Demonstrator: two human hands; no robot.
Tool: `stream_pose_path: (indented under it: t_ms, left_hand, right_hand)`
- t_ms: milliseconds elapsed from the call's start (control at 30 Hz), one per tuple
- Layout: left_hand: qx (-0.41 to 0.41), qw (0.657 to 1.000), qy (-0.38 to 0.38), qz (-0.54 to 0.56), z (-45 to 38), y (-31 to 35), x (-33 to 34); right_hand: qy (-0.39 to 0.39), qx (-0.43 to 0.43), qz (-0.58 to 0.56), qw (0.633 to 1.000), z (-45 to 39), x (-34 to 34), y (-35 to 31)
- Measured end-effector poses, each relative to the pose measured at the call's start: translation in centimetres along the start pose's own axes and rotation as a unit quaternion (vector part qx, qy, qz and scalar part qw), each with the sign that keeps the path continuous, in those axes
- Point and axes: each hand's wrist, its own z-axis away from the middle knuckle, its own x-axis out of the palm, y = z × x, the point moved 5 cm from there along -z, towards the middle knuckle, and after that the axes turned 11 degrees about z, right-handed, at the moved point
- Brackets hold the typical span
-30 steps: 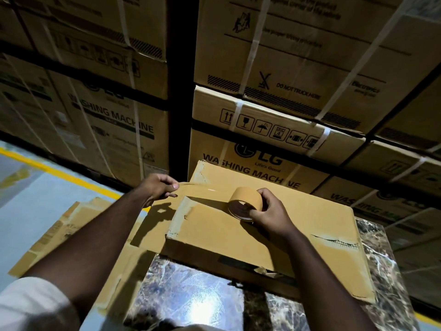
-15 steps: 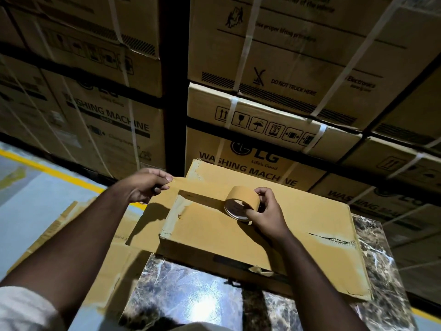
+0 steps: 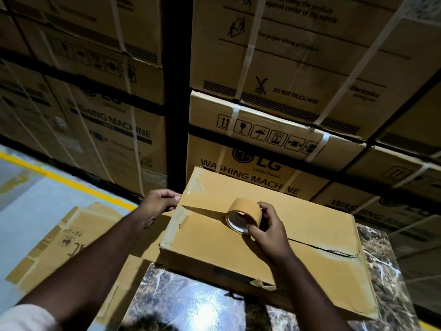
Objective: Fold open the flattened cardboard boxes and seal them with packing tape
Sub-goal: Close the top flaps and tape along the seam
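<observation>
A brown cardboard box [image 3: 298,235] lies on a dark marble table [image 3: 191,304], its two top flaps meeting along a centre seam. My right hand [image 3: 267,225] grips a roll of brown packing tape [image 3: 243,218] standing on edge over the seam near the middle. A stretch of tape runs from the roll leftward to the box's left end. There my left hand [image 3: 160,203] pinches the tape's free end at the left edge of the box. Old tape remnants show on the left flap corners and at the seam's right end.
Flattened cardboard sheets [image 3: 64,237] lie on the grey floor to the left, beside a yellow floor line [image 3: 59,176]. Tall stacks of strapped washing machine cartons [image 3: 274,91] rise close behind the table. A dark gap [image 3: 177,103] runs between two stacks.
The camera view has tilted slightly. My left hand has drawn the tape end out to the box's left edge, and the roll in my right hand sits a little further right along the seam.
</observation>
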Motion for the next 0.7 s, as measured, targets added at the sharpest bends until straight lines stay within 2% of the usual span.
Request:
stream_pose_path:
  t_ms: [100, 167, 267, 333, 400, 467, 500, 567, 633, 667, 700]
  left_hand:
    - [0.062, 0.994, 0.087, 0.005, 0.8, -0.5, 1.1]
    - [0.057, 0.991, 0.122, 0.012, 0.5, -0.9, 1.4]
    - [-0.049, 0.989, 0.136, -0.004, -1.0, -2.8, 0.4]
    - [-0.078, 0.988, 0.133, 0.007, -0.5, -3.0, 0.3]
    - [0.002, 0.991, 0.132, -0.027, 1.4, -1.1, 1.3]
    - [0.148, 0.982, 0.091, -0.076, 4.1, 1.4, 3.0]
    - [0.214, 0.966, 0.029, -0.145, 5.4, 2.4, 4.5]
    - [0.268, 0.893, -0.089, -0.35, 7.4, 2.8, 7.6]
    - [0.277, 0.797, -0.116, -0.524, 7.5, 1.5, 9.0]
    - [0.285, 0.76, -0.109, -0.574, 7.1, 1.1, 9.2]
    - [0.291, 0.739, -0.103, -0.599, 6.8, 0.9, 9.1]
  right_hand:
    - [0.018, -0.011, -0.007, 1.0, 0.5, 0.5, 0.2]
    - [0.021, -0.024, -0.004, 1.0, 0.5, 0.6, 0.1]
    - [0.016, -0.041, 0.02, 0.999, 0.4, 0.4, 0.2]
    - [0.006, -0.049, 0.038, 0.998, 0.3, 0.2, 0.4]
    - [-0.001, -0.067, 0.067, 0.995, 0.3, 0.2, 0.2]
    - [-0.004, -0.06, 0.079, 0.995, 0.3, 0.2, 0.0]
    - [-0.002, -0.048, 0.084, 0.995, 0.2, 0.0, 0.0]
    - [0.0, -0.043, 0.115, 0.992, 0.0, -0.2, -0.1]
    - [-0.006, -0.063, 0.171, 0.983, -0.4, -0.7, -1.0]
    - [-0.003, -0.084, 0.211, 0.974, -0.6, -1.2, -1.7]
    - [0.005, -0.114, 0.261, 0.959, -0.8, -1.8, -2.4]
